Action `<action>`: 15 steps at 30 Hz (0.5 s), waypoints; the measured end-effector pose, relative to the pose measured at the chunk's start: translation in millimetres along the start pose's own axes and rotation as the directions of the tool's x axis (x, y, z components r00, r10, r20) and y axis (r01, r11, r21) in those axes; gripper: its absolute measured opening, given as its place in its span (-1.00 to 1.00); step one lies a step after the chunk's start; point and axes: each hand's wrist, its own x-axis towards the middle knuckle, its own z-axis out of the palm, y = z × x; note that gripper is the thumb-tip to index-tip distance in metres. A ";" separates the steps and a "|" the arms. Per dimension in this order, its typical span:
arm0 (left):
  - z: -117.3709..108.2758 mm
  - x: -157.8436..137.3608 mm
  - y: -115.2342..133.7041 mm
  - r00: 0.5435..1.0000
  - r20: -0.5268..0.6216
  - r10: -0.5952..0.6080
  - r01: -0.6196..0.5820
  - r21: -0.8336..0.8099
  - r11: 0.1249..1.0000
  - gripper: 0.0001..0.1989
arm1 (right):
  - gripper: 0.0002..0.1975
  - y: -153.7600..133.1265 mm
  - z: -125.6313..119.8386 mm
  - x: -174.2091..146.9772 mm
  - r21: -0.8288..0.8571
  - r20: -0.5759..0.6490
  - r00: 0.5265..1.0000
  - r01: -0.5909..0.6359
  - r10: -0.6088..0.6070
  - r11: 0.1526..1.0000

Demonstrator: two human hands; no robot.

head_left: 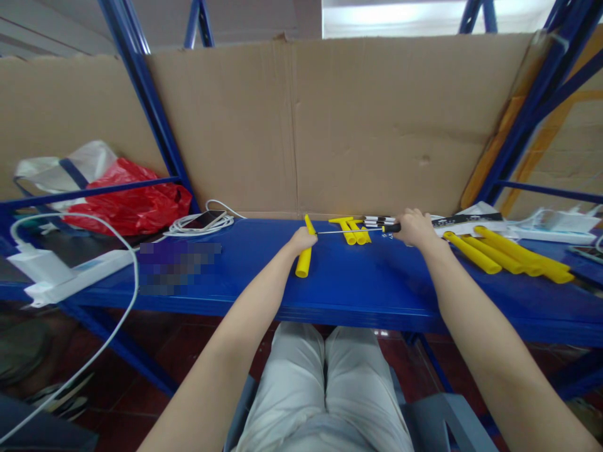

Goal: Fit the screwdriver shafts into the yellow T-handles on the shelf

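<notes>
My left hand [303,240] is closed around a yellow plastic tube piece [304,265], whose wide round end points toward me and whose thin end sticks out beyond my fingers. A screwdriver [351,231] with a black handle is gripped in my right hand [414,227]. Its long metal shaft lies level and runs left to the yellow piece at my left fingers; the exact contact of the tip cannot be made out. Between my hands, behind the shaft, lie several smaller yellow pieces [349,233]. Tiny metal parts [387,236] rest near the screwdriver handle.
Longer yellow tubes [513,251] lie right of my right hand, near a black-and-white package [466,221]. Left are a coiled white cable [200,223], a power strip [89,276] and a red plastic bag [132,194]. Cardboard [292,125] backs the blue shelf [254,270].
</notes>
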 end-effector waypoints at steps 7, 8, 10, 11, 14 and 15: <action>-0.8 0.0 -1.2 1.000 0.007 0.004 -0.005 0.008 1.000 -0.75 | -0.63 -5.6 -8.3 -2.1 0.029 0.093 0.993 -0.076 0.073 0.997; -0.8 0.1 -1.3 1.000 0.006 0.003 -0.003 0.007 1.000 -0.74 | -0.64 -5.4 -9.1 -2.0 0.028 0.106 0.992 -0.073 0.069 0.997; -0.7 0.3 -1.3 1.000 0.004 0.000 0.000 0.005 1.000 -0.74 | -0.63 -4.2 -9.9 -1.4 0.027 0.128 0.990 -0.056 0.053 0.998; -0.6 0.3 -1.2 1.000 0.003 0.000 0.000 0.005 1.000 -0.74 | -0.63 -3.2 -9.8 -0.9 0.028 0.137 0.990 -0.047 0.043 0.998; -0.6 0.2 -0.5 1.000 0.004 0.004 -0.004 0.011 1.000 -0.74 | -0.59 0.5 -7.6 1.4 0.049 0.149 0.989 -0.025 0.018 0.998; -0.7 0.0 -0.2 1.000 0.005 0.006 -0.006 0.013 1.000 -0.74 | -0.58 1.9 -6.2 2.2 0.058 0.141 0.990 -0.020 0.011 0.998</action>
